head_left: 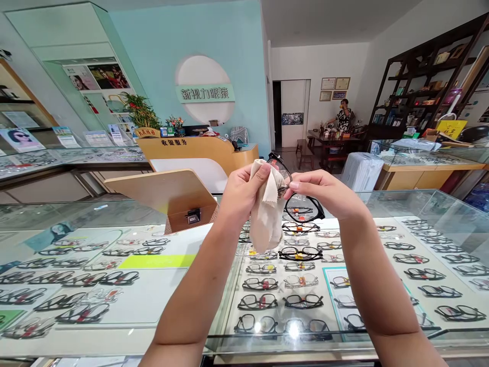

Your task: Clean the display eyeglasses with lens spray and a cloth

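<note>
Above the glass counter I hold a pair of black-framed eyeglasses (305, 209) in the air, one lens up and the other hanging lower right. My left hand (241, 191) is closed round a cream cleaning cloth (266, 224), its thumb pressing the cloth against the upper lens. A loose fold of the cloth drops below that hand. With thumb and fingertips, my right hand (328, 191) pinches the frame near its middle. The cloth covers part of the upper lens and the left fingers behind it.
Beneath my hands, a glass display counter (229, 316) holds rows of eyeglasses. A wooden-backed mirror or stand (168, 191) rises on the left of it. Farther off are a reception desk (214, 150), a right-hand display case (428, 160) and a person (344, 117) by a dark table.
</note>
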A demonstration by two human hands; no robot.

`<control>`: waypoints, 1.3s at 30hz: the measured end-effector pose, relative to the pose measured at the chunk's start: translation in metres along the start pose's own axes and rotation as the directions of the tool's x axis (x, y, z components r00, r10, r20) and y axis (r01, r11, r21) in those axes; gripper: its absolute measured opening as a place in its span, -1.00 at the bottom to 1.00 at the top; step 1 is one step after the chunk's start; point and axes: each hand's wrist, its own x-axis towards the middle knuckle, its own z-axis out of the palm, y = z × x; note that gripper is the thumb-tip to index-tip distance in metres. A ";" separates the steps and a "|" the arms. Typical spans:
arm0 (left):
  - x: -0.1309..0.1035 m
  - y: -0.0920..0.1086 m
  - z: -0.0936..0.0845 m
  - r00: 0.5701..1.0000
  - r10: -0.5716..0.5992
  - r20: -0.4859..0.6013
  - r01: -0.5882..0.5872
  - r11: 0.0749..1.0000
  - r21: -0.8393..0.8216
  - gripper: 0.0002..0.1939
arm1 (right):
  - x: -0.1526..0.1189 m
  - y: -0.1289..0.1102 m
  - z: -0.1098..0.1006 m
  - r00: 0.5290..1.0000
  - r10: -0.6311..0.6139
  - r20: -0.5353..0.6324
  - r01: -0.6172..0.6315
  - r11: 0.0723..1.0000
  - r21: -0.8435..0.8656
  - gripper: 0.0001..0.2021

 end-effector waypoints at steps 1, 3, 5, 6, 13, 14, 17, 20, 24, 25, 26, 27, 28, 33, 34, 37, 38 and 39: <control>0.000 0.000 0.001 1.000 0.005 -0.025 -0.006 1.000 -0.028 -0.41 | 0.000 0.000 0.001 1.000 0.007 -0.009 -0.007 1.000 0.004 -0.65; 0.001 -0.002 0.004 0.995 0.023 -0.093 -0.031 0.995 -0.092 -0.43 | 0.000 0.002 0.002 0.999 0.027 -0.024 -0.027 1.000 0.011 -0.63; 0.001 -0.003 0.007 0.990 0.024 -0.141 -0.044 0.989 -0.141 -0.43 | 0.001 0.003 0.003 0.998 0.047 -0.033 -0.046 0.999 0.019 -0.62; 0.001 -0.004 0.008 0.990 0.014 -0.142 -0.036 0.988 -0.153 -0.42 | 0.002 0.004 0.003 0.998 0.050 -0.038 -0.050 0.998 0.024 -0.61; -0.003 -0.003 0.006 1.000 0.005 0.024 -0.003 0.996 -0.094 -0.50 | 0.006 0.007 0.005 0.987 0.072 -0.146 -0.049 0.987 0.151 -0.64; -0.003 -0.003 0.006 0.998 0.021 0.061 -0.016 0.997 -0.079 -0.52 | 0.006 0.007 0.005 0.985 0.076 -0.152 -0.050 0.984 0.171 -0.66; -0.004 -0.003 0.003 0.984 0.063 0.165 -0.058 0.998 -0.037 -0.52 | 0.005 0.004 0.005 0.985 0.080 -0.152 -0.049 0.979 0.199 -0.67; -0.007 -0.003 0.003 0.984 0.105 0.144 -0.109 0.994 0.021 -0.54 | 0.004 0.002 0.007 0.990 0.071 -0.122 -0.045 0.977 0.209 -0.66; -0.012 -0.004 0.010 0.985 0.175 -0.005 -0.174 0.982 0.079 -0.56 | 0.004 0.004 0.010 0.998 0.062 -0.029 -0.054 0.974 0.221 -0.66; -0.013 -0.004 0.012 0.983 0.182 -0.025 -0.180 0.980 0.082 -0.56 | 0.005 0.004 0.011 0.999 0.053 -0.007 -0.050 0.975 0.215 -0.66; -0.013 -0.004 0.014 0.983 0.181 -0.036 -0.177 0.981 0.083 -0.54 | 0.005 0.005 0.012 0.999 0.043 0.011 -0.044 0.977 0.208 -0.65; -0.013 -0.005 0.015 0.984 0.173 -0.040 -0.170 0.982 0.077 -0.52 | 0.005 0.004 0.012 0.999 0.034 0.025 -0.039 0.979 0.200 -0.65; -0.012 -0.005 0.015 0.986 0.162 -0.037 -0.159 0.985 0.066 -0.49 | 0.004 0.004 0.012 0.999 0.028 0.033 -0.034 0.981 0.192 -0.65; -0.006 0.001 -0.002 0.993 0.062 0.102 -0.065 0.998 0.023 -0.42 | 0.001 -0.002 0.009 0.998 0.055 -0.008 -0.053 0.979 0.197 -0.65; -0.005 0.005 -0.006 0.988 0.032 0.151 -0.037 0.999 0.029 -0.44 | 0.001 -0.004 0.008 0.997 0.070 -0.021 -0.064 0.976 0.206 -0.65; -0.005 0.014 -0.015 0.969 -0.018 0.247 0.006 0.999 0.048 -0.50 | 0.001 -0.006 0.006 0.994 0.101 -0.034 -0.092 0.972 0.216 -0.64; -0.005 0.016 -0.016 0.968 -0.019 0.249 0.005 0.998 0.057 -0.52 | 0.001 -0.007 0.005 0.994 0.106 -0.034 -0.097 0.972 0.213 -0.63; -0.006 0.017 -0.016 0.972 -0.017 0.234 0.001 0.998 0.067 -0.53 | 0.002 -0.007 0.005 0.994 0.108 -0.036 -0.098 0.973 0.209 -0.63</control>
